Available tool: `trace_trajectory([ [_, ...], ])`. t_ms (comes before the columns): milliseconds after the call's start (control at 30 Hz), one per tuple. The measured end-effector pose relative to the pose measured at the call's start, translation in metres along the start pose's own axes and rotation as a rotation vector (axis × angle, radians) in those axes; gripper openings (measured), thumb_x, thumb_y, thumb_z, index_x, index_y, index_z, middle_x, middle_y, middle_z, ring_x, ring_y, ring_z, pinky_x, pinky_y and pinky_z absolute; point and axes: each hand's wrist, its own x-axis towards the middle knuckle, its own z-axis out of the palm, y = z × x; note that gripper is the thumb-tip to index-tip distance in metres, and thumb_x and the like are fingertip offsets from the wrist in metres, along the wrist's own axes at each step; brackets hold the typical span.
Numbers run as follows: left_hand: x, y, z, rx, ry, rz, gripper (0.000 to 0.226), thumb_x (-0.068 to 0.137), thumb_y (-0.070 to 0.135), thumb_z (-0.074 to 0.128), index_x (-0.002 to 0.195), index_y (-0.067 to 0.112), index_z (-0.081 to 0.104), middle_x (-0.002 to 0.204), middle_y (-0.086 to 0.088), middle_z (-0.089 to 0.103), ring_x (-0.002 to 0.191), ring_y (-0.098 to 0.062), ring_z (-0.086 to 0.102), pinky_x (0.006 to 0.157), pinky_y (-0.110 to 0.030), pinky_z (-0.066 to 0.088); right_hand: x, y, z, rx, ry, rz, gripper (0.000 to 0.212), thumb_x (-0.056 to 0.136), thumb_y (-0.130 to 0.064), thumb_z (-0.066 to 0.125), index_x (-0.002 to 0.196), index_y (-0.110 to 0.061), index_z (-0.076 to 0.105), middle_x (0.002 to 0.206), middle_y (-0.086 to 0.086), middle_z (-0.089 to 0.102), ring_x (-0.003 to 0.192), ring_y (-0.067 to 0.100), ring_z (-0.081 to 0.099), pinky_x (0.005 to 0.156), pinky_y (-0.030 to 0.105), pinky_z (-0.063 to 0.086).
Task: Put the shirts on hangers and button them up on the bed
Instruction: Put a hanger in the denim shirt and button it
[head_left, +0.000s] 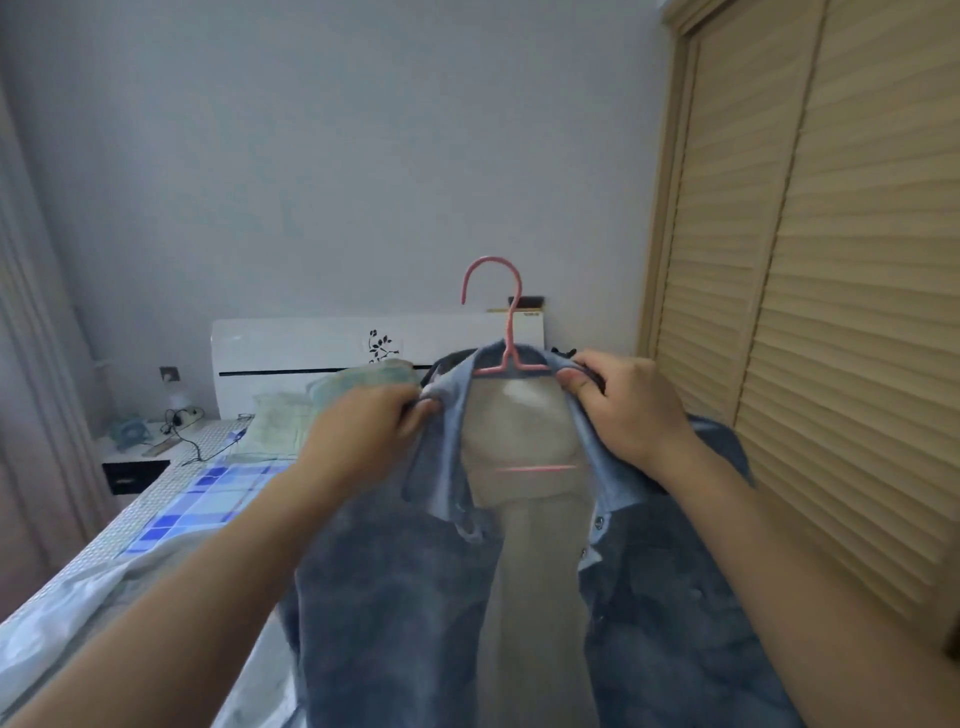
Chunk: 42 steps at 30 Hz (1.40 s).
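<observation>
The blue shirt (395, 597) is hanging open on the pink hanger (506, 332), held up in the air over the bed (171, 514). The left hand (363, 421) and right hand (618, 405) are each pinching a collar side, arms stretched forward, knuckles up. To do this well, I'd say they should be tugging both shoulders evenly so it sits square, then laying it flat for buttoning.
</observation>
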Motion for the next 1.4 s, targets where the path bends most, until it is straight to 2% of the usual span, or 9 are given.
trace_trajectory([
  [167,-0.005,0.029,-0.013,0.029,-0.032,-0.004,0.042,0.102,0.047,0.048,0.07,0.021,0.053,0.082,-0.009,0.068,0.082,-0.035,0.063,0.062,-0.036,0.041,-0.003,0.0,-0.024,-0.062,-0.174,0.138,0.033,0.102,-0.046,0.05,0.074,-0.031,0.057,0.069,-0.01,0.057,0.072,0.019,0.055,0.058,0.033,0.033],
  [500,0.066,0.058,-0.091,-0.055,0.071,0.031,0.04,0.097,0.049,0.058,0.085,0.015,0.074,0.085,-0.011,0.069,0.083,-0.035,0.059,0.067,-0.034,0.038,0.084,-0.017,-0.103,-0.05,-0.09,0.113,0.037,0.097,-0.047,0.059,0.075,-0.02,0.068,0.073,0.0,0.064,0.073,0.022,0.058,0.064,0.036,0.042],
  [667,0.076,0.014,0.041,-0.097,-0.277,-0.149,0.051,0.097,0.052,0.056,0.063,0.015,0.063,0.068,-0.005,0.061,0.076,-0.032,0.059,0.065,-0.034,0.04,0.08,0.055,0.024,-0.119,-0.481,0.264,0.047,0.099,-0.051,0.053,0.076,-0.014,0.069,0.077,0.002,0.063,0.079,0.025,0.059,0.055,0.031,0.032],
  [767,0.028,-0.019,0.171,-0.105,-0.482,-0.278,0.04,0.101,0.045,0.051,0.089,0.013,0.072,0.1,-0.016,0.071,0.097,-0.036,0.064,0.079,-0.038,0.048,0.008,0.117,0.14,-0.122,-0.752,0.359,0.048,0.104,-0.047,0.046,0.07,-0.016,0.058,0.086,0.008,0.065,0.088,0.031,0.06,0.061,0.034,0.031],
  [933,-0.112,-0.062,0.404,-0.157,-0.743,-0.469,0.03,0.104,0.033,0.049,0.102,0.009,0.066,0.113,-0.023,0.069,0.109,-0.041,0.063,0.088,-0.043,0.048,-0.189,0.216,0.336,-0.134,-1.076,0.45,0.036,0.109,-0.03,0.038,0.114,-0.004,0.062,0.121,0.022,0.062,0.11,0.039,0.06,0.081,0.037,0.044],
  [1033,-0.165,-0.077,0.51,-0.147,-0.739,-0.491,0.024,0.103,0.029,0.048,0.105,0.012,0.066,0.115,-0.022,0.068,0.108,-0.041,0.064,0.086,-0.045,0.049,-0.27,0.265,0.414,-0.138,-1.066,0.474,0.031,0.108,-0.025,0.041,0.123,-0.006,0.06,0.126,0.021,0.062,0.112,0.04,0.06,0.087,0.039,0.046],
  [1133,-0.182,-0.092,0.579,-0.086,-0.64,-0.479,0.024,0.102,0.03,0.051,0.104,0.014,0.068,0.115,-0.02,0.069,0.108,-0.041,0.063,0.08,-0.042,0.046,-0.299,0.302,0.473,-0.156,-0.986,0.464,0.021,0.106,-0.024,0.044,0.107,-0.009,0.059,0.113,0.02,0.063,0.099,0.037,0.059,0.079,0.04,0.046],
  [1267,-0.215,-0.107,0.632,-0.087,-0.541,-0.554,0.033,0.096,0.018,0.056,0.128,0.017,0.063,0.129,-0.019,0.058,0.122,-0.04,0.048,0.098,-0.048,0.043,-0.338,0.334,0.529,-0.222,-0.985,0.417,0.022,0.106,-0.028,0.044,0.093,-0.012,0.054,0.102,0.015,0.06,0.089,0.031,0.051,0.073,0.036,0.036],
  [1400,-0.276,-0.084,0.625,-0.18,-0.431,-0.171,0.055,0.08,0.013,0.05,0.134,0.012,0.059,0.133,-0.018,0.053,0.118,-0.041,0.048,0.099,-0.053,0.044,-0.393,0.336,0.543,-0.401,-1.116,0.362,0.04,0.107,-0.039,0.038,0.136,-0.014,0.049,0.138,0.019,0.047,0.123,0.038,0.044,0.103,0.047,0.038],
])
